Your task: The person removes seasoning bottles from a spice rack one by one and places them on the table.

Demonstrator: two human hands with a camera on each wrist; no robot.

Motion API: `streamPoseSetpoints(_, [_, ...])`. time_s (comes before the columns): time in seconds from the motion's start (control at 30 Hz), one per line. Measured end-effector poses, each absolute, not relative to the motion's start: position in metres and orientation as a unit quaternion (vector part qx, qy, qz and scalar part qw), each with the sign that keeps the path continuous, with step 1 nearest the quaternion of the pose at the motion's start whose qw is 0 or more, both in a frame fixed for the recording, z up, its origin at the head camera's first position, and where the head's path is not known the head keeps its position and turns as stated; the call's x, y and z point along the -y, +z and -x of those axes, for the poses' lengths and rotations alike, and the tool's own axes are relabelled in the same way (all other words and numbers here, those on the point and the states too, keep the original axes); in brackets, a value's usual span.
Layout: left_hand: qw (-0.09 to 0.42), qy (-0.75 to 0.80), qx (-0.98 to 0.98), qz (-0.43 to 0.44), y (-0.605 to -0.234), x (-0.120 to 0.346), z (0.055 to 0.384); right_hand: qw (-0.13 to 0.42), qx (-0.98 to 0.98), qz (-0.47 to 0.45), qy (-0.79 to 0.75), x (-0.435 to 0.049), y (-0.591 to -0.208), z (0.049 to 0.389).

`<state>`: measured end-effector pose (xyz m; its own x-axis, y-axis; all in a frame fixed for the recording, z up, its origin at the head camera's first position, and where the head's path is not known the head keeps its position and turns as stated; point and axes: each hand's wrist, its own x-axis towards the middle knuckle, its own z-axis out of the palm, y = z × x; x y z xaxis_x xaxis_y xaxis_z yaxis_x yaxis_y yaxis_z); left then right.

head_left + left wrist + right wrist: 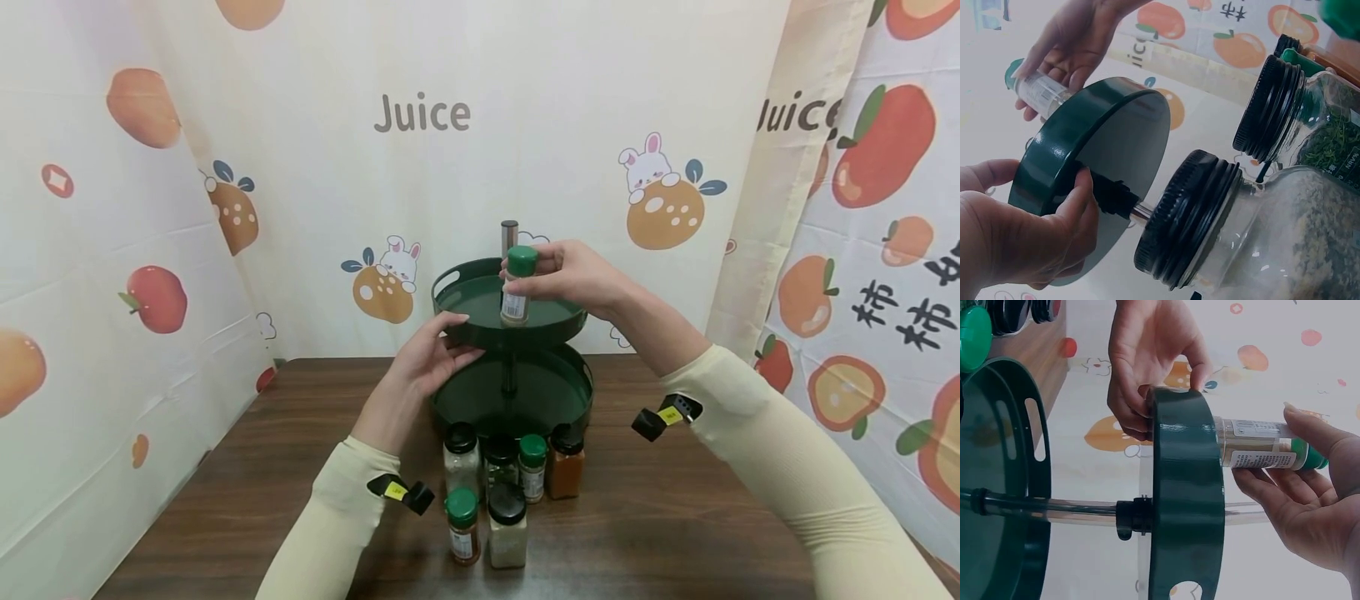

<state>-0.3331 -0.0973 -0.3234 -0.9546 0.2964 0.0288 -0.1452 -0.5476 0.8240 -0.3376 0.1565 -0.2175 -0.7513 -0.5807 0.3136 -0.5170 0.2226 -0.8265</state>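
My right hand [576, 271] holds a small clear spice jar [514, 310] with a green cap, upright at the upper tier [525, 337] of a dark green two-tier tray stand. In the right wrist view the jar's lower end [1225, 440] is hidden behind the tier's rim, so contact with its floor cannot be told. My left hand [427, 360] grips that tier's left rim, thumb at the top and fingers underneath. The lower tier [480, 404] stands below on the same metal pole [510, 237].
Several spice jars stand on the brown table [660, 517] before the stand, among them a black-capped jar [507, 533], a green-capped jar [462, 533] and an orange-red spice jar [566, 471]. Fruit-printed curtains [555, 100] hang behind and at both sides.
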Motion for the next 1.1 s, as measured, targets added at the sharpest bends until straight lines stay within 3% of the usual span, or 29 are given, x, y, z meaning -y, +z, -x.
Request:
streamPoseSetpoints(0.47, [0.127,0.875,-0.459,-0.085,-0.323,0.096,0.334,0.028,-0.772,0.359,-0.524,-0.16,-0.214,0.328])
streamPoseSetpoints(1.1, [0.127,0.88,-0.452,-0.074,-0.323,0.096,0.335,0.031,-0.769,0.392,-0.504,-0.17,-0.227,0.285])
